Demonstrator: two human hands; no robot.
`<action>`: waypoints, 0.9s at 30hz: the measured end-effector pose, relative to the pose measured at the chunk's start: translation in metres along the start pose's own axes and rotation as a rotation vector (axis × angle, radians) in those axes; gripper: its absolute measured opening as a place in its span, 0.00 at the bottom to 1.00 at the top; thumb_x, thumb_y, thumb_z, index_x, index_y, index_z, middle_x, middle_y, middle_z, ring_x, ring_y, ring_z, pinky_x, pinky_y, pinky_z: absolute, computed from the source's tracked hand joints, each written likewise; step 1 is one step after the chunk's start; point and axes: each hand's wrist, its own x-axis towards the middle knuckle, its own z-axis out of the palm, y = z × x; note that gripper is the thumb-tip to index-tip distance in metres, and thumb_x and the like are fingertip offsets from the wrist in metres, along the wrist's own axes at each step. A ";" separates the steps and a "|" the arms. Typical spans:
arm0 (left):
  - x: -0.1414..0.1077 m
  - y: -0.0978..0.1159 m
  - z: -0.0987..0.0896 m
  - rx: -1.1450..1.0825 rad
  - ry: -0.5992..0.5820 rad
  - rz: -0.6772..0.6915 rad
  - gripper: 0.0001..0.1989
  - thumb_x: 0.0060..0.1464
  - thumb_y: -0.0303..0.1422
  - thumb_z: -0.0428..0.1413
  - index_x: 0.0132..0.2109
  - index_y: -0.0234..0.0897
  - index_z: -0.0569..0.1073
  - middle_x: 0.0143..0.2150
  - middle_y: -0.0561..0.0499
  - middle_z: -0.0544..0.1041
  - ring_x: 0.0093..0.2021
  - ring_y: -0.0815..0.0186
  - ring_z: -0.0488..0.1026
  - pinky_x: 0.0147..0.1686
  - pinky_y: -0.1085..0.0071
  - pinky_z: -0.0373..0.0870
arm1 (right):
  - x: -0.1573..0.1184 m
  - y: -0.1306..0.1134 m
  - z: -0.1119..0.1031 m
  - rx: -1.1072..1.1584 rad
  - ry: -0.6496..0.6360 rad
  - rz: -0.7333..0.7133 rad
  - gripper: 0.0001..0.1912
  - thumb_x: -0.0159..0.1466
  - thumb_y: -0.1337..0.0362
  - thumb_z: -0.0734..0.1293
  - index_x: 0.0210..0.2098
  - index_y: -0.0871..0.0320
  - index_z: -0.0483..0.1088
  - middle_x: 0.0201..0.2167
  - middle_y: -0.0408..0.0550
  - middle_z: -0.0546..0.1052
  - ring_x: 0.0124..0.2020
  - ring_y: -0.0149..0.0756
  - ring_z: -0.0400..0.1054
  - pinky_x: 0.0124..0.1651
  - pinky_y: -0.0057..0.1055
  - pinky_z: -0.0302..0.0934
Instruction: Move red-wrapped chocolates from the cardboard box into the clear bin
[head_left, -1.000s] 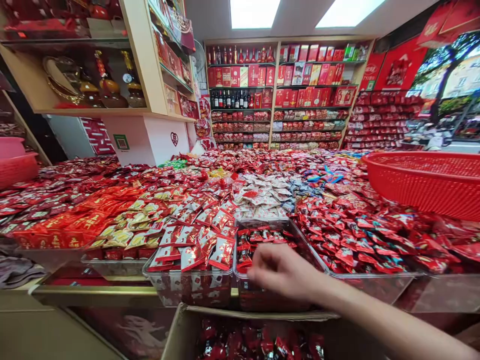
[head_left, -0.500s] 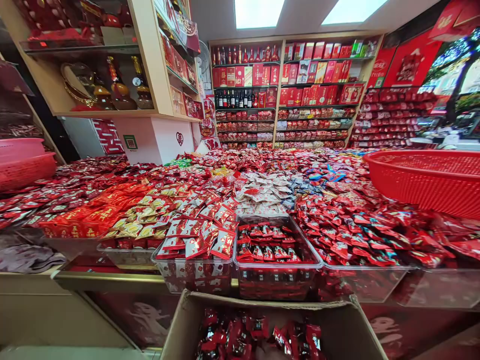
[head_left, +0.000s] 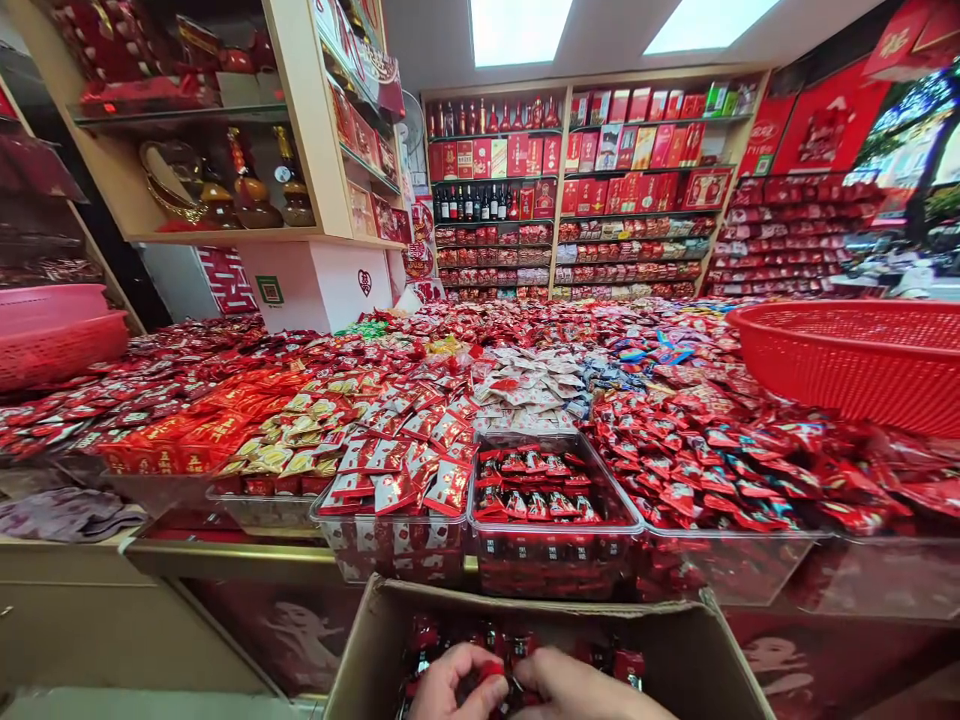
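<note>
An open cardboard box (head_left: 600, 610) at the bottom of the view holds small wrapped candies (head_left: 628, 662) in red and black. Both of my hands are down inside it. My left hand (head_left: 459, 684) pinches a red-wrapped candy (head_left: 491, 671) between thumb and fingers. Close by on the right, my right hand (head_left: 581, 688) has its fingers bent together among the candies; what they grip is hidden. Just beyond the box is a clear plastic bin (head_left: 555, 548), with similar red and black candies lined up in rows, lower than its rim.
Clear bins heaped with white-and-red packets (head_left: 394, 490) and red packets (head_left: 697, 470) flank the middle bin. A red basket (head_left: 847, 350) sits at right, a pink basket (head_left: 60, 335) at left. A cabinet (head_left: 330, 150) overhangs the counter; shelves (head_left: 562, 185) line the back.
Both hands now show clearly inside the box, where only a blurred bit showed at its lower edge before. The left hand has a red candy between its fingers. The view has shifted slightly.
</note>
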 end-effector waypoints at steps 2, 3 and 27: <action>0.001 0.014 0.001 -0.024 0.052 -0.002 0.16 0.41 0.45 0.56 0.26 0.33 0.72 0.21 0.53 0.71 0.23 0.69 0.64 0.23 0.75 0.61 | -0.004 -0.006 -0.003 0.201 0.037 -0.016 0.07 0.48 0.61 0.65 0.22 0.60 0.66 0.16 0.37 0.62 0.19 0.24 0.54 0.21 0.21 0.49; 0.001 0.021 0.002 -0.045 0.076 -0.009 0.16 0.43 0.44 0.55 0.26 0.33 0.72 0.20 0.55 0.70 0.21 0.70 0.63 0.21 0.76 0.59 | -0.005 -0.009 -0.005 0.317 0.043 -0.035 0.09 0.49 0.59 0.65 0.23 0.60 0.65 0.17 0.38 0.64 0.19 0.25 0.56 0.23 0.22 0.51; -0.002 0.043 0.029 -0.770 0.265 -0.280 0.29 0.35 0.39 0.63 0.46 0.44 0.62 0.26 0.56 0.74 0.27 0.65 0.73 0.30 0.68 0.67 | -0.006 -0.011 -0.006 -0.567 0.756 -0.671 0.10 0.60 0.65 0.57 0.39 0.61 0.66 0.29 0.50 0.74 0.28 0.33 0.66 0.31 0.27 0.58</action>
